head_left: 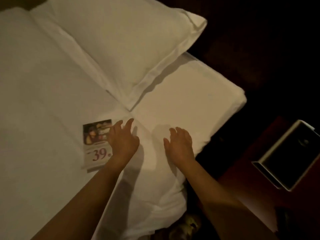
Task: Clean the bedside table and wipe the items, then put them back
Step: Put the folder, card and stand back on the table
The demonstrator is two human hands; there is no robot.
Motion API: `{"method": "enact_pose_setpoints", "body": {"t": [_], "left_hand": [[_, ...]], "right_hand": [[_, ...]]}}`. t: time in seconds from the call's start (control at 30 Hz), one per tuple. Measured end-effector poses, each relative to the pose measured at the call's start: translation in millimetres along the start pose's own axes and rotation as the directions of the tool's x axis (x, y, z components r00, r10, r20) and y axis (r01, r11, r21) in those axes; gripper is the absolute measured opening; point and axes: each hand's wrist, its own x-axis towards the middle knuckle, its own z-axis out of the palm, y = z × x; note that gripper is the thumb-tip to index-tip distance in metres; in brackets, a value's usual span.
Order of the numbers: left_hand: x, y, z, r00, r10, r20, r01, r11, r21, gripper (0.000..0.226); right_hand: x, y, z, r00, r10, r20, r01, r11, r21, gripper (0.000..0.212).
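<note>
Place: the person is leaning over a white bed (52,101) with a pillow (121,40) near the top.
Card: a thin printed card (96,144) with a food picture and a big "39" is lying flat on the bed, under the edge of the left hand.
Left hand: the left hand (123,137) is reaching over the card's right side, with its fingers (129,122) spread open and holding nothing.
Right hand: the right hand (180,144) is hovering over the bare sheet, open and holding nothing too.
Counter: the dark red counter (251,196) is sitting to the right, with a shiny tray (287,158) on it.
How it handles: the card is probably light, thin and bendy.
Where to hold: pinching a free edge or corner looks best, since it is lying flat on soft bedding.
</note>
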Motion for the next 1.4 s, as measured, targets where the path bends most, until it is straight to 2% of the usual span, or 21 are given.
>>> {"method": "enact_pose_setpoints", "body": {"t": [0.1,0.2,0.27,0.4,0.5,0.53,0.63,0.8,1.0,1.13,1.27,1.4], "left_hand": [[20.6,-48.9,-19.1,0.995,-0.096,-0.037,0.097,0.995,0.002,0.046],[28.9,-86.9,-34.6,0.947,-0.316,0.057,0.321,0.935,-0.151,0.053],[30.4,-105.5,-38.2,0.917,-0.387,0.099,0.400,0.890,-0.217,0.053],[33.7,-128.7,-36.0,0.873,-0.455,0.175,0.487,0.827,-0.279,0.052],[36.0,-129.3,-36.0,0.806,-0.513,0.294,0.590,0.661,-0.464,0.041],[36.1,-126.7,-36.7,0.803,-0.505,0.315,0.594,0.639,-0.490,0.035],[37.8,-116.9,-38.0,0.869,-0.427,0.248,0.493,0.718,-0.492,0.031],[40.8,-76.3,-50.9,0.927,-0.345,0.147,0.366,0.747,-0.556,0.035],[19.1,22.0,-52.8,0.999,-0.040,0.026,0.048,0.771,-0.635,0.027],[-14.7,93.3,-33.6,0.984,0.165,0.067,-0.074,0.722,-0.688,0.013],[-54.4,161.1,-1.9,0.921,0.335,0.200,-0.117,0.726,-0.678,0.038],[-99.5,228.2,24.8,0.866,0.456,0.207,-0.204,0.698,-0.687,0.043]], "right_hand": [[8.0,-46.8,21.6,0.994,-0.104,0.047,0.105,0.994,-0.021,0.044],[15.6,-86.6,38.3,0.983,-0.158,0.097,0.160,0.987,-0.010,0.038],[19.3,-110.7,46.8,0.977,-0.164,0.136,0.156,0.986,0.066,0.038],[28.1,-148.3,57.6,0.970,-0.106,0.220,0.046,0.964,0.263,0.039],[31.7,-166.8,59.6,0.956,-0.016,0.292,-0.104,0.915,0.390,0.036],[31.2,-170.6,59.3,0.951,0.024,0.310,-0.161,0.891,0.425,0.034],[27.7,-177.4,54.9,0.941,0.142,0.306,-0.279,0.837,0.471,0.029],[25.5,-171.0,26.6,0.955,0.210,0.209,-0.290,0.814,0.504,0.035],[15.4,-111.8,-25.9,0.915,0.403,0.017,-0.336,0.739,0.584,0.036],[-5.7,-41.8,-57.9,0.857,0.504,-0.107,-0.333,0.700,0.632,0.037],[-36.9,36.6,-87.4,0.777,0.597,-0.200,-0.306,0.636,0.709,0.041],[-69.0,112.7,-114.1,0.698,0.655,-0.288,-0.283,0.622,0.730,0.044]]}}
